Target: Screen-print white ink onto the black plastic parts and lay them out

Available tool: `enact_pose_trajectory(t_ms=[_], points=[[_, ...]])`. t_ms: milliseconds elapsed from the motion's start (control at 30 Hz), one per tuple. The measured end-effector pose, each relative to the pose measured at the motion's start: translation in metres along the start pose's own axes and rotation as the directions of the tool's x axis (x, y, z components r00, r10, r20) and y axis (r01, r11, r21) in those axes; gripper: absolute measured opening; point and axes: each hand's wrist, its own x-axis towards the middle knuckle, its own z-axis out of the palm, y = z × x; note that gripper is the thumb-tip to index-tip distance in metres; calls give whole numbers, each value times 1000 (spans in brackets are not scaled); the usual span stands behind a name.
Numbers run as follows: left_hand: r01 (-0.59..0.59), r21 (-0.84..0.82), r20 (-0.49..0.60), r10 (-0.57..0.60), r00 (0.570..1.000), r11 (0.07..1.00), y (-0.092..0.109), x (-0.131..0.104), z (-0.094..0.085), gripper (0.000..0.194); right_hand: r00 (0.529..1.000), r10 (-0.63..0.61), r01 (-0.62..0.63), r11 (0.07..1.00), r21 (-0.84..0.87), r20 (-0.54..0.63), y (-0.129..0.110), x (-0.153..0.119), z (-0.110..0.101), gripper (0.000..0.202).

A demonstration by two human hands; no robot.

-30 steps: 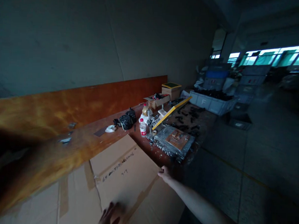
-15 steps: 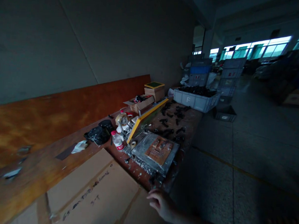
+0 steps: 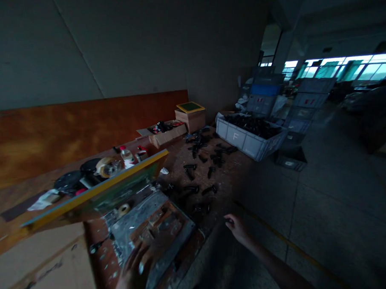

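My left hand (image 3: 134, 267) is at the bottom, its fingers apart over the near edge of a brown fixture block (image 3: 160, 228). The block sits on a grey metal plate (image 3: 125, 222) on the bench. My right hand (image 3: 237, 228) hangs beyond the bench's right edge, fingers loosely bent and apart, with nothing visible in it. Left of the plate, a yellow-framed screen (image 3: 114, 181) stands tilted. Several black curved parts (image 3: 191, 189) lie on the bench past the plate. A roll of tape (image 3: 124, 209) rests at the plate's left corner.
A grey crate (image 3: 244, 140) full of black parts stands at the far end. Nearer the wall are an open carton (image 3: 167, 137) and a closed box (image 3: 190, 119). A bottle (image 3: 127, 156) is behind the screen. Cardboard (image 3: 60, 262) covers the lower left.
The view has shifted closer to the plate and screen. My left hand has come into view over the block. My right hand appears farther right and higher.
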Motion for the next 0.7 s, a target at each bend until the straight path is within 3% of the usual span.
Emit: enact_pose_trajectory(t_ms=[67,200,300,400,500,600,700], points=[[-118,-6,87,118,989,993,53,31,42,36,1000,-12,12,1000,-19,17,13,31,-4,28],[-295,3,294,282,913,955,158,77,126,51,998,-16,20,997,-74,59,27,102,-15,31],[-323,30,408,283,868,946,204,101,189,59,997,-26,36,989,-146,68,37,164,-34,32],[-317,31,435,273,858,948,224,126,242,52,999,19,-6,967,-254,48,50,231,-65,31],[-293,45,383,254,888,955,233,155,280,51,997,80,-69,936,-344,18,65,297,-100,31],[-275,95,346,227,910,957,235,177,302,52,992,129,-124,907,-402,-14,81,361,-131,37],[-255,169,333,188,924,952,227,187,313,56,982,181,-187,865,-466,-58,96,423,-153,47]])
